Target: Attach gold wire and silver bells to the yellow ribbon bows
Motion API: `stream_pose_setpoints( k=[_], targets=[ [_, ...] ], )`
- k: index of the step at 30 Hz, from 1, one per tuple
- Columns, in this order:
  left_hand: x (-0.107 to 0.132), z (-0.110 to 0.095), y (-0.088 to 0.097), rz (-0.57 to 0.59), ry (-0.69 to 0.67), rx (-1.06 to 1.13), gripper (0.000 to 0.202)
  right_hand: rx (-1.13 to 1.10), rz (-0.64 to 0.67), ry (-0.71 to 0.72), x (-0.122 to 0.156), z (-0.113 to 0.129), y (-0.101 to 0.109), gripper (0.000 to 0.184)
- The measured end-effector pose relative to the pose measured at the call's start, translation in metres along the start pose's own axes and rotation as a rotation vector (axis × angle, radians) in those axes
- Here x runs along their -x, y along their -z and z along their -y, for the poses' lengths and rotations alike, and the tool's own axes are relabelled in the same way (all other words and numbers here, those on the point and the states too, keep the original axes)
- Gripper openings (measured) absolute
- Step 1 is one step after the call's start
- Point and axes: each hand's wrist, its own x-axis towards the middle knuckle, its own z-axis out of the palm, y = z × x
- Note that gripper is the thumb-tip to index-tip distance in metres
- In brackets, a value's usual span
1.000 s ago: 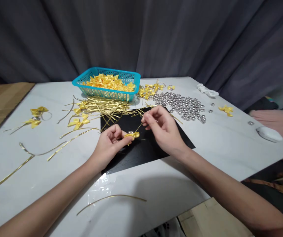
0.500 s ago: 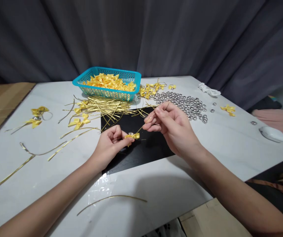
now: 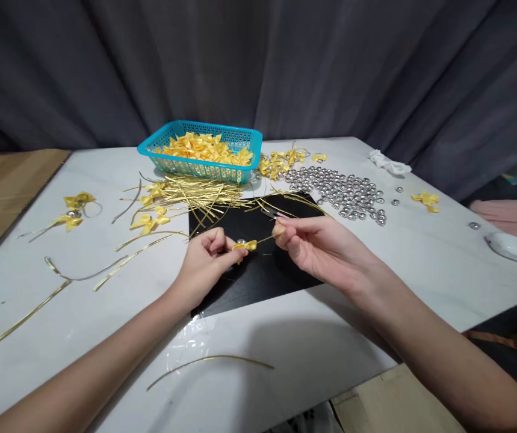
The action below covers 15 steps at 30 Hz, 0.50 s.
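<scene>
Between thumb and fingers, my left hand (image 3: 210,258) pinches a yellow ribbon bow (image 3: 249,245) that has a small silver bell (image 3: 241,242) at its top. A thin gold wire tie (image 3: 266,239) runs from the bow to the right. My right hand (image 3: 316,246) is closed on that wire's far end, a short way from the bow. Both hands are above a black mat (image 3: 258,282) on the white table. A dark, thin metal piece (image 3: 268,212) shows at the right fingertips; I cannot tell whether it is held.
A blue basket (image 3: 195,163) of yellow bows stands at the back, with a pile of gold wire ties (image 3: 204,195) before it. Silver bells (image 3: 343,189) are scattered to the right, near a white cloth (image 3: 389,162) and a white mouse-like object (image 3: 511,246). Finished-looking bows (image 3: 73,210) lie left.
My right hand has lowered and turned, and its fingers are now closed on the wire, which stretches flatter from the bow. My left hand keeps its pinch. The view has shifted slightly.
</scene>
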Motion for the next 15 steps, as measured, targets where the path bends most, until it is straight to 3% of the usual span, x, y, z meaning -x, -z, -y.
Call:
stream_pose_setpoints(
  k=[5,11,15],
  targets=[
    [0.000,0.002,0.001,-0.009,-0.004,-0.013,0.045,0.019,-0.020,-0.042,0.001,0.007,0.001,0.033],
    [0.002,0.002,0.001,-0.004,0.001,0.054,0.047,0.053,-0.159,0.188,-0.009,0.014,0.008,0.025],
    [0.003,0.002,0.003,0.034,0.003,0.103,0.046,0.086,-0.174,0.239,-0.017,0.014,0.014,0.022]
  ],
)
